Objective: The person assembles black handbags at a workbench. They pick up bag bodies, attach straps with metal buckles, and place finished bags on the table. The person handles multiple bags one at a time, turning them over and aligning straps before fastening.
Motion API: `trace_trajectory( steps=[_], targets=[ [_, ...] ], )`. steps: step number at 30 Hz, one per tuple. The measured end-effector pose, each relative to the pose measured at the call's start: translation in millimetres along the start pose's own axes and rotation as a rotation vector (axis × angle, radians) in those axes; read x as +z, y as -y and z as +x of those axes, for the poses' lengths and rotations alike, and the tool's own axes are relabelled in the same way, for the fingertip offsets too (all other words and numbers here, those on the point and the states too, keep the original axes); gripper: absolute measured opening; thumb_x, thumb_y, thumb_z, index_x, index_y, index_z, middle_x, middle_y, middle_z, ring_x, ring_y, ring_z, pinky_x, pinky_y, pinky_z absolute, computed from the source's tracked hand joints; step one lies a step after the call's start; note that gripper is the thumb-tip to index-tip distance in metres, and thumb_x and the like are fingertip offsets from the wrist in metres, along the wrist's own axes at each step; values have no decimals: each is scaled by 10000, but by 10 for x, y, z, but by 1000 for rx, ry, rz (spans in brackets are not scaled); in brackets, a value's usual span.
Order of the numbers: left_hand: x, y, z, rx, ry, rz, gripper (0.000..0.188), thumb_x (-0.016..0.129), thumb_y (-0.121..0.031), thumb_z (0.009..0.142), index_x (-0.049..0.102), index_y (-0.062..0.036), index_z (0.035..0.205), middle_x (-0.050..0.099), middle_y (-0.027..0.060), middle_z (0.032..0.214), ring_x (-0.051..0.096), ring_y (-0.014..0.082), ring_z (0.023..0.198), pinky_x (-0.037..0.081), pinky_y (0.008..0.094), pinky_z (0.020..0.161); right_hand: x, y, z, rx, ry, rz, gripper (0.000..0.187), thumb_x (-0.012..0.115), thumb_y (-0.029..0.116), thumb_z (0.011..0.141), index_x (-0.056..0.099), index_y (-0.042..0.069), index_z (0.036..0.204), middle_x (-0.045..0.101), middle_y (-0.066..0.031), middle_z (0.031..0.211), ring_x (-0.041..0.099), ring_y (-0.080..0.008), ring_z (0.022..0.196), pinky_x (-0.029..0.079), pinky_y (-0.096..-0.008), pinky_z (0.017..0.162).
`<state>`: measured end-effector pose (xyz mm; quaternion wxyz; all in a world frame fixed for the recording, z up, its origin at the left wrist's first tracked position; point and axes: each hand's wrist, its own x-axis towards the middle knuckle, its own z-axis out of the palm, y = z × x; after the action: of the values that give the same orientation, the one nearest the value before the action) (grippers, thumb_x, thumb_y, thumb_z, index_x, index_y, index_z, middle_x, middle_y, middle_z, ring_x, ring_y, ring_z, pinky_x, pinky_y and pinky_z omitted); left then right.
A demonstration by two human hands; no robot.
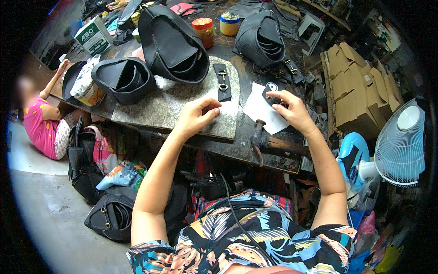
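On the stone slab (155, 112), a black strap (222, 82) is placed beside the loosely curled, seemingly empty left hand (197, 115). Whether anything is held by the half-open right hand (294, 112) cannot be told; the unheld strap could be knocked askew by the left hand.

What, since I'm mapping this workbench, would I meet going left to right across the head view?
Seated person in pink → white-and-green box → largest black bag → black strap with gold-coloured hardware → white paper → brown cardboard stack.
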<state>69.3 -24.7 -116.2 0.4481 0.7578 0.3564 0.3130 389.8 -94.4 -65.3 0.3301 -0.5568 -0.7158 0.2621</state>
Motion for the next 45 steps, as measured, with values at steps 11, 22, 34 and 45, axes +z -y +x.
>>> trace_trajectory(
  steps=[11, 22, 34, 45],
  targets=[
    [38, 20, 37, 67, -50, -2, 184, 701, -140, 893, 699, -29, 1040, 700, 50, 878, 629, 102, 806, 505, 271, 759, -85, -61, 674, -293, -334, -646, 508, 759, 256, 810, 627, 79, 1267, 576, -131, 1297, 491, -332, 1253, 438, -434, 1054],
    [34, 42, 67, 127, -71, 32, 163, 693, -142, 895, 709, -34, 1017, 698, 59, 813, 594, 101, 697, 486, 268, 672, 84, -211, 1563, -139, -383, -1031, 638, 802, 417, 746, 628, 80, 1259, 627, -85, 1173, 536, -287, 1155, 477, -432, 942],
    [1, -49, 53, 37, -18, 6, 174, 671, -121, 911, 703, 3, 1028, 708, 34, 855, 617, 70, 788, 497, 251, 722, -984, -511, 1802, 54, -168, -325, 823, 811, 181, 694, 490, -84, 1403, 615, -242, 1319, 640, -270, 1149, 481, -334, 1014],
    [-3, -70, 56, 31, -22, 7, 200, 678, -135, 904, 709, 11, 1037, 730, 63, 883, 657, 93, 820, 517, 266, 749, -1115, -573, 1675, 101, -174, -136, 855, 796, 177, 710, 440, -75, 1445, 588, -227, 1354, 608, -264, 1187, 465, -332, 1024]
  ],
)
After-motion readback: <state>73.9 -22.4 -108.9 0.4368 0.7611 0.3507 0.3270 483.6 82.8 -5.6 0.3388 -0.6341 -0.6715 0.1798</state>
